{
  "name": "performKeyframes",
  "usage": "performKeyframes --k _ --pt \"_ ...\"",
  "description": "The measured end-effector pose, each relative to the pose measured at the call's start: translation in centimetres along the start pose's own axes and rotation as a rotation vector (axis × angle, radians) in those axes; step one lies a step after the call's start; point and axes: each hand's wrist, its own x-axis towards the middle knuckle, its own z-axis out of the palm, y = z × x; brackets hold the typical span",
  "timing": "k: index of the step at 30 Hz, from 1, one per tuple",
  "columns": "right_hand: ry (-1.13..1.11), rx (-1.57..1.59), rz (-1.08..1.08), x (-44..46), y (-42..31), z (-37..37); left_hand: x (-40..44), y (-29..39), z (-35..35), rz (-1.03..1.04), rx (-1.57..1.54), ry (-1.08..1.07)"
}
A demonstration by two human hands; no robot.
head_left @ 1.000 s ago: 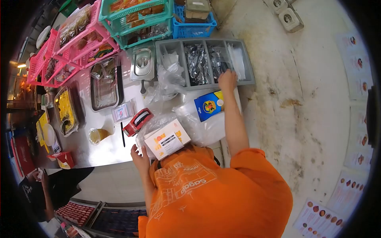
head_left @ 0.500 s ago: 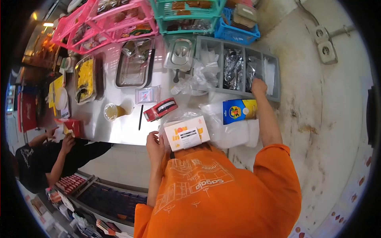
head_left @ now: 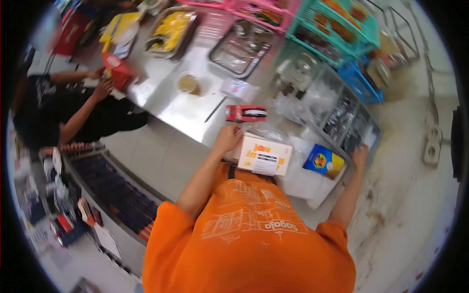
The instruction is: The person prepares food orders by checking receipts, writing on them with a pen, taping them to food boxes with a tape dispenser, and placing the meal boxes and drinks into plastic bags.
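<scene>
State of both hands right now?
Left hand: at the white cardboard box with orange lettering; grip unclear.
Right hand: at the grey divided plastic bin; open or closed can't be told.

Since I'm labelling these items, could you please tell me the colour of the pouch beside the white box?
The pouch is blue and yellow, clearest in the head view.

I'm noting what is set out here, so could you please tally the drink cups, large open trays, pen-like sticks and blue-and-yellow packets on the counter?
Drink cup: 1
Large open trays: 2 (left tray, right tray)
Pen-like stick: 1
Blue-and-yellow packet: 1
Total: 5
</scene>
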Motion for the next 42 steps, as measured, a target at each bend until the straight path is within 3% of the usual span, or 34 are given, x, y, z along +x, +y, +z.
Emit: performKeyframes --k 1,2,4,6,8,10,12,14,16,18,21,25,29,32,35,38,42 --pt "-0.076 0.257 0.032 1.2 3.5 2.0 0.0 0.6 -0.4 -0.035 -0.011 0.032" --pt "0.032 0.037 -0.145 0.6 3.1 1.2 -0.1 0.4 -0.4 -0.028 -0.046 0.042" --pt "-0.078 -0.206 -0.012 -0.8 -0.2 -2.3 -0.8 1.1 -0.6 -0.004 -0.117 0.079" --pt "-0.061 -0.373 0.039 -1.3 1.1 -2.8 -1.1 2.0 -1.0 0.015 -0.216 0.097" --pt "-0.011 -0.362 0.02 -1.7 6.6 -1.7 -2.2 3.4 -1.7 0.029 -0.208 0.152" --pt "0.184 -0.178 -0.115 -5.1 6.8 -3.0 -3.1 6.2 -3.1 0.081 -0.245 0.192" --pt "-0.147 0.391 0.221 -11.9 -5.0 -7.5 -4.7 10.1 -3.4 0.148 -0.317 0.188" --pt "-0.404 0.801 0.132 -18.2 -17.0 -9.3 -5.4 13.1 -1.3 0.245 -0.442 -0.015" --pt "-0.71 0.999 0.06 -22.1 -23.0 -7.6 -5.5 15.8 1.0 0.27 -0.587 -0.221" --pt "-0.706 1.17 0.042 -24.4 -28.0 -6.8 -5.0 17.3 1.9 0.31 -0.358 -0.28" --pt "-0.524 1.25 0.013 -23.7 -27.8 -4.0 -4.5 17.5 2.2 0.315 -0.23 -0.327" --pt "-0.566 1.224 0.188 -23.4 -28.4 -4.6 -4.3 16.6 2.5 0.295 -0.31 -0.317" --pt "-0.703 1.162 -0.045 -21.9 -28.1 -3.8 -4.1 16.0 1.0 0.243 -0.299 -0.327" --pt "-0.572 1.263 0.105 -21.6 -29.1 -3.4 -4.3 15.0 0.2 0.358 -0.361 -0.356" --pt "-0.599 1.106 -0.151 -21.5 -30.3 -4.2 -4.9 14.4 -0.5 0.326 -0.323 -0.38" --pt "-0.653 0.969 -0.202 -20.9 -28.5 -2.6 -5.5 12.9 0.3 0.336 -0.26 -0.362" --pt "-0.782 0.878 -0.175 -20.8 -27.9 -2.3 -7.0 13.2 -0.2 0.224 -0.363 -0.552"
